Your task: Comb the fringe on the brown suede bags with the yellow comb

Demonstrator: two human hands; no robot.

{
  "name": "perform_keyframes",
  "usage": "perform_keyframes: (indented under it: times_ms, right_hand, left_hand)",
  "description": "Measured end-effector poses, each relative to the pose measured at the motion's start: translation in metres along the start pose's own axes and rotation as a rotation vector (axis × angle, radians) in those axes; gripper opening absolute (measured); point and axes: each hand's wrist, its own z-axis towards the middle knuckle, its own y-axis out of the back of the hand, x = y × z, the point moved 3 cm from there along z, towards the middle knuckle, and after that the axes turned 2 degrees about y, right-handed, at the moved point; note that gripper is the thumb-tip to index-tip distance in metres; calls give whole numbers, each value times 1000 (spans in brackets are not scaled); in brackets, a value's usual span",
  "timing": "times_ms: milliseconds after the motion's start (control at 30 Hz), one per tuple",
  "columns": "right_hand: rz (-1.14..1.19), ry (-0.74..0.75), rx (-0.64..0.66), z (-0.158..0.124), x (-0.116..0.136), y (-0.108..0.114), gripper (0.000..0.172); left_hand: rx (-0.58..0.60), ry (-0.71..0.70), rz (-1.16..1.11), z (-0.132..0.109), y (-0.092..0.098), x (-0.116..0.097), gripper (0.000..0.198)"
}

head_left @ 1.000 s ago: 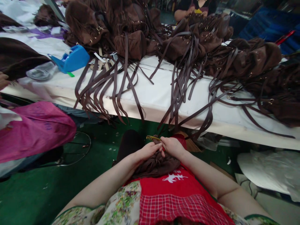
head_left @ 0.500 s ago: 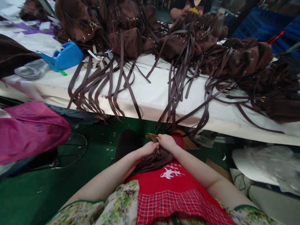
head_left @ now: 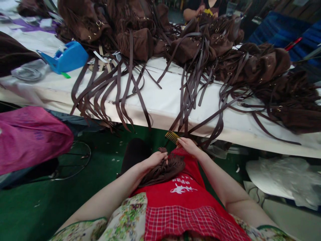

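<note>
A yellow comb [head_left: 172,137] is pinched in my right hand [head_left: 188,146], its teeth pointing down and to the left. My left hand [head_left: 157,159] is closed round a bunch of brown fringe [head_left: 173,164], whose strands spill over my lap. The comb stands a little above and to the right of the fringe, apart from it. Under the fringe lies a red apron [head_left: 185,192] with white print. What the rest of the fringed piece looks like is hidden by my left hand and arm.
Brown fringed bags [head_left: 136,43] are heaped along the white table [head_left: 160,103], their straps [head_left: 184,90] hanging over its front edge. A blue tape dispenser [head_left: 71,57] stands at the left. A pink cloth [head_left: 35,137] covers a stool. Across the table, a person's hands [head_left: 200,10] hold something yellow.
My right hand has moved up and right, carrying the comb away from the fringe. My left hand keeps its hold on the fringe in nearly the same spot.
</note>
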Motion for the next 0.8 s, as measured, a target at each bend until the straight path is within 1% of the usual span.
perform_keyframes:
  times_ms: [67, 133, 167, 233, 267, 333, 400, 500, 567, 633, 700, 767, 800]
  right_hand:
    - [-105, 108, 20, -3, 20, -4, 49]
    - [-315, 185, 94, -4, 37, -16, 49]
    - [-436, 191, 141, -4, 43, -23, 48]
    - [-655, 137, 205, -1, 45, -35, 44]
    - [-733, 95, 212, 2, 44, -39, 43]
    - [-816, 24, 198, 9, 40, -45, 43]
    - [-831, -10, 167, 17, 38, -50, 45]
    - [-815, -43, 155, 28, 37, -59, 47]
    - [-794, -83, 157, 32, 33, -62, 47]
    - [-768, -157, 169, 34, 22, -58, 44]
    - [-740, -259, 193, 31, 5, -49, 40]
    - [-704, -340, 223, 26, -13, -38, 37]
    - [-683, -355, 233, 25, -19, -32, 36]
  left_hand:
    - [-17, 4, 64, 0, -4, -3, 45]
    - [-58, 9, 153, -2, -8, -6, 42]
    - [-89, 12, 205, -3, -9, -7, 41]
    - [-175, 22, 320, -6, -12, -10, 38]
    - [-220, 34, 375, -7, -12, -10, 38]
    - [-286, 71, 465, -7, -11, -10, 41]
    - [-314, 111, 521, -5, -8, -8, 45]
    - [-314, 146, 577, -2, -3, -7, 45]
    - [-297, 143, 614, -3, -6, -10, 43]
    - [-270, 116, 657, -8, -15, -16, 41]
    - [-238, 68, 666, -16, -28, -23, 41]
    - [-219, 20, 573, -22, -36, -27, 40]
    - [-216, 6, 505, -24, -36, -28, 39]
